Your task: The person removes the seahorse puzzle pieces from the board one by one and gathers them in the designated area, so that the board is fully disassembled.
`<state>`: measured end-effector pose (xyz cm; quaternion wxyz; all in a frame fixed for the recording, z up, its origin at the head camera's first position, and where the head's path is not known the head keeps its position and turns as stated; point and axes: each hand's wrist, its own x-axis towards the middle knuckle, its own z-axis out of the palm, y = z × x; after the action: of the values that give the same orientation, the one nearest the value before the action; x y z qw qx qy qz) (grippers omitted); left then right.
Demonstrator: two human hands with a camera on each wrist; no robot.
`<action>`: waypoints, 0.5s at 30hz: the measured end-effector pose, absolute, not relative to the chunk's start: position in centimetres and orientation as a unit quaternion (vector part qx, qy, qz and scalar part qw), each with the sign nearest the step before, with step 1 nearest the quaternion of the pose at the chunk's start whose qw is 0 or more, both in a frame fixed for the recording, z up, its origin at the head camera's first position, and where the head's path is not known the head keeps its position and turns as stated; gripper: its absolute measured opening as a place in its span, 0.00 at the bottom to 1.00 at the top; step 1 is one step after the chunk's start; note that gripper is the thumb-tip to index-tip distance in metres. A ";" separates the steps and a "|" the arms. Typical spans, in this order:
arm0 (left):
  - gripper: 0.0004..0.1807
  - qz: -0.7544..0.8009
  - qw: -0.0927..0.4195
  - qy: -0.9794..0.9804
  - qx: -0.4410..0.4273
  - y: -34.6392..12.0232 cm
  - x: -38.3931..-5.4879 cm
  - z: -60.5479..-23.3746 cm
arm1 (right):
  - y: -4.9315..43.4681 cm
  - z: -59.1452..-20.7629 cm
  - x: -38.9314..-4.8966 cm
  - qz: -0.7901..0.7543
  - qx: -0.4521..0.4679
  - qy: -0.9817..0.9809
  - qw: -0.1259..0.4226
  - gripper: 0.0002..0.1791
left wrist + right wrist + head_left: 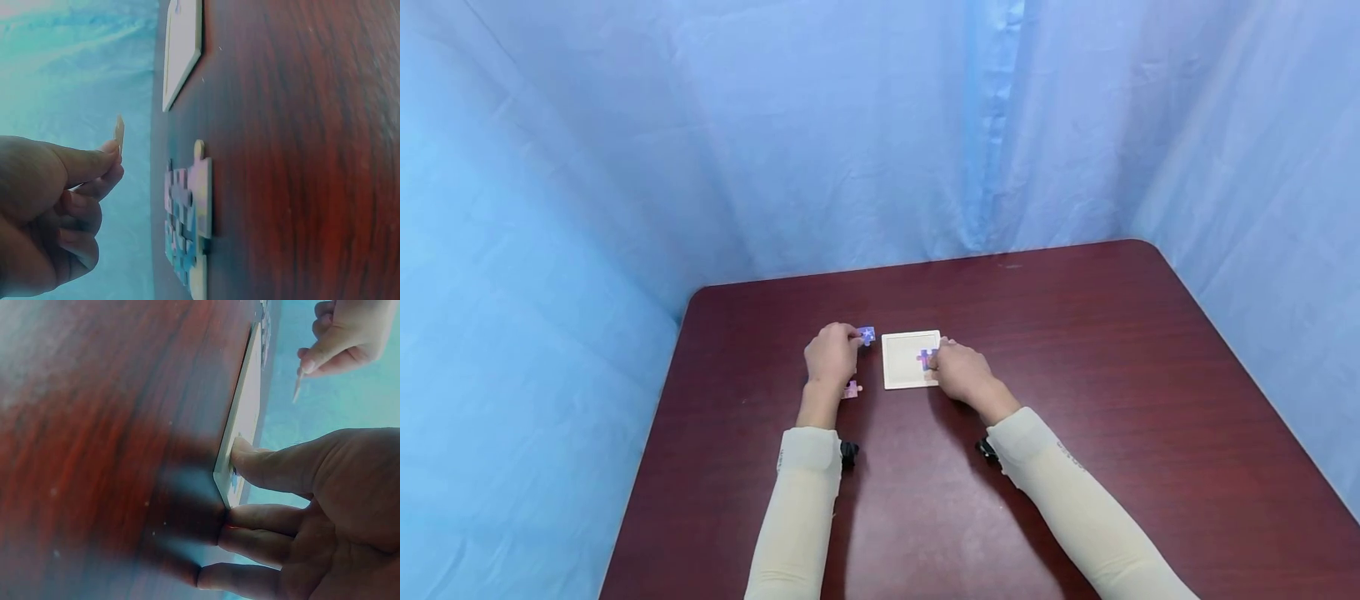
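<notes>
In the head view my left hand (pixel 832 353) pinches a purple-blue jigsaw piece (pixel 867 335) between thumb and fingertips, raised above the table. The left wrist view shows that jigsaw piece (pixel 119 134) edge-on. My right hand (pixel 961 367) is at the right edge of a pale, shallow puzzle tray (pixel 901 379). Its thumb presses on a pink-and-blue jigsaw piece (pixel 924 359) inside the tray. The other fingers of this hand (pixel 337 519) lie fairly straight against the tray's outer edge and the table; the index finger is hidden.
Below and beside my left hand lie several jigsaw pieces (pixel 201 194), grouped together on the table; in the head view most are hidden, with one pink piece (pixel 852 389) showing. The dark red wooden table (pixel 917 500) is bordered by blue curtains (pixel 865 150).
</notes>
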<state>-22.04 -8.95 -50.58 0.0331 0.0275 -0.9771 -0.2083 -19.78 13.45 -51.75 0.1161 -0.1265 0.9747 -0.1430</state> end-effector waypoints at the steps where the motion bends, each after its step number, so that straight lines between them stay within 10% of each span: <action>1: 0.10 -0.208 0.030 -0.977 0.029 -9.1 -22.0 -50.7 | 13.4 -51.8 -19.8 -0.144 -0.127 0.975 0.115 0.12; 15: 0.08 -0.190 0.001 -0.981 0.029 -8.9 -22.3 -52.2 | 13.0 -51.8 -19.8 -0.137 -0.119 0.976 0.124 0.18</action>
<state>-22.27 -8.88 -52.17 0.0013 0.0294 -0.9814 -0.1898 -19.77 13.02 -51.84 0.1238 -0.1192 0.9756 -0.1367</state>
